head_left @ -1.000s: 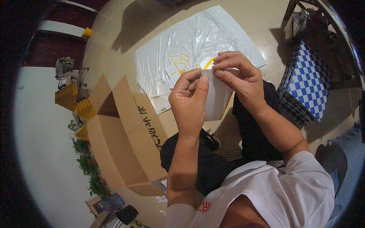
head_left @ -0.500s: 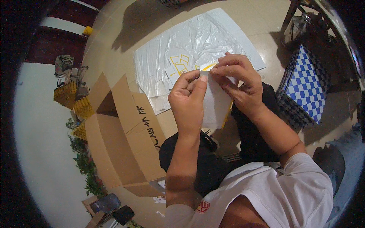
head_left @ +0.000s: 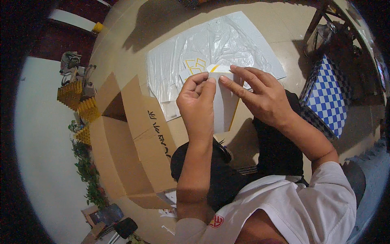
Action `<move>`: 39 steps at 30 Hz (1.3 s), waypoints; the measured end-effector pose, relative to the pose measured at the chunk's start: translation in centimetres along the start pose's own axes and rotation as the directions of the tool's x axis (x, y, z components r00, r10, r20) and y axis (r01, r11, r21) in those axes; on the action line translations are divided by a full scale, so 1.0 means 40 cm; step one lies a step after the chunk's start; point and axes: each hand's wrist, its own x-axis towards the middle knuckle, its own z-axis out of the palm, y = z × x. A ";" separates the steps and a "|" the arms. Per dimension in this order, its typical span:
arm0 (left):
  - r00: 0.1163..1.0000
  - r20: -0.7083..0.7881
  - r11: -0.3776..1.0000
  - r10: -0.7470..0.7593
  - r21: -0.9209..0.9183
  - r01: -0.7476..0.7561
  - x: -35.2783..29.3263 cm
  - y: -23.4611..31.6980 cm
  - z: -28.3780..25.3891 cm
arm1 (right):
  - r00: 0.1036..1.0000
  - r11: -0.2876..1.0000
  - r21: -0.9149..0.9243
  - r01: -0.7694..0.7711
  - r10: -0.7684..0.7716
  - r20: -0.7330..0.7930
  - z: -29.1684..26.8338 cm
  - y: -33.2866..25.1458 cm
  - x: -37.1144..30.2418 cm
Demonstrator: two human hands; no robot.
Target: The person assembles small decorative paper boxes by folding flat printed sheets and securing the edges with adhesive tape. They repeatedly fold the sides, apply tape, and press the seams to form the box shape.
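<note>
A white card piece [head_left: 223, 106] with yellow edging hangs upright in front of me, its top edge folded. My left hand [head_left: 196, 97] is closed on its upper left corner, the thumb on the front face. My right hand [head_left: 262, 91] lies against the upper right part, its fingers stretched out and apart. Two of its fingertips touch the card near the top fold. Just beyond the hands, on a white foam sheet [head_left: 266, 57], are flat white cards [head_left: 191, 67] with yellow outlines and a crumpled clear plastic film [head_left: 227, 40].
An open cardboard box [head_left: 126, 158] stands on the floor to my left. Farther left are yellow stacked pieces [head_left: 70, 96] and a green plant [head_left: 87, 173]. At the right sits a blue-and-white checked bag [head_left: 328, 97] by a dark wooden frame [head_left: 315, 24].
My right hand's fingers have spread from a close pinch near the left thumb and shifted right along the top edge. The left hand keeps its hold; the card has turned slightly.
</note>
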 end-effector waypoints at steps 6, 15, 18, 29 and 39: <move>0.995 0.042 0.984 0.092 0.147 -0.098 -0.002 -0.004 0.011 | 0.993 0.938 0.338 0.072 -0.035 -0.115 0.016 0.028 -0.011; 0.970 0.210 0.957 0.124 0.232 -0.173 0.003 0.015 -0.008 | 0.919 0.724 0.669 -0.168 0.361 -0.160 -0.008 0.042 0.009; 0.947 0.314 0.976 0.071 0.175 -0.131 0.010 0.019 -0.032 | 0.926 0.581 0.777 -0.240 0.377 0.005 0.000 0.055 -0.002; 0.916 0.399 0.989 -0.043 0.149 -0.019 0.030 -0.010 -0.036 | 0.883 0.259 0.893 -0.369 0.398 0.249 0.022 0.044 -0.005; 0.893 0.424 0.974 -0.153 0.216 0.064 0.021 -0.012 -0.022 | 0.820 0.080 0.869 -0.488 0.383 0.425 0.026 0.062 -0.016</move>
